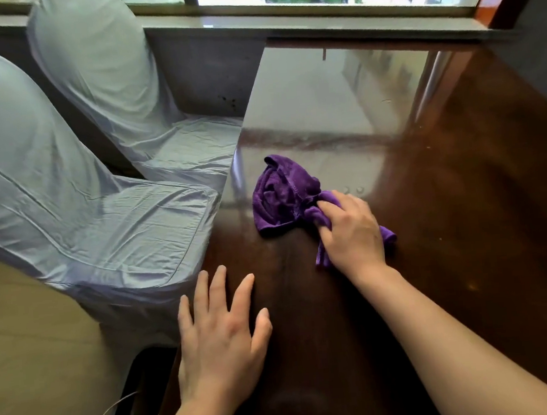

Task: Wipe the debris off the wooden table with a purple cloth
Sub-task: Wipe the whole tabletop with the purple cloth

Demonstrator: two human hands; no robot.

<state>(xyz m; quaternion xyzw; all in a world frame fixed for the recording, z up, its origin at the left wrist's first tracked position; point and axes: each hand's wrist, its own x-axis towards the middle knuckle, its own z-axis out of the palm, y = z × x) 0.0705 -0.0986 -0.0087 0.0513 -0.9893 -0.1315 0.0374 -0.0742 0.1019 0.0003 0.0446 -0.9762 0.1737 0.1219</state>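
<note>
A crumpled purple microfibre cloth (284, 196) is lying on the glossy dark-brown wooden table (462, 190), near the table's left edge and toward the window side. One bunched end of it is clamped in the right hand (350, 230), fingers curled around the fabric; the rest is spread loose on the surface ahead of the hand, with a short tail poking out behind the knuckles. The left hand (217, 331) is laid flat and empty on the table near its left edge, fingers spread, nothing held.

A few pale specks (353, 189) are seen just beyond the right hand, touching neither cloth nor hand; more faint flecks are scattered to the right. Whether they are crumbs or droplets cannot be told.

The cloth is judged soft, light and limp, so a pinched corner would let it drag and fold over; a fuller palm-down hold on the bunched middle is likely needed for even pressure. The lacquered top looks slick, so easy sliding is expected. Two chairs in pale blue-grey fabric covers (65, 192) stand beside the table's left edge.
</note>
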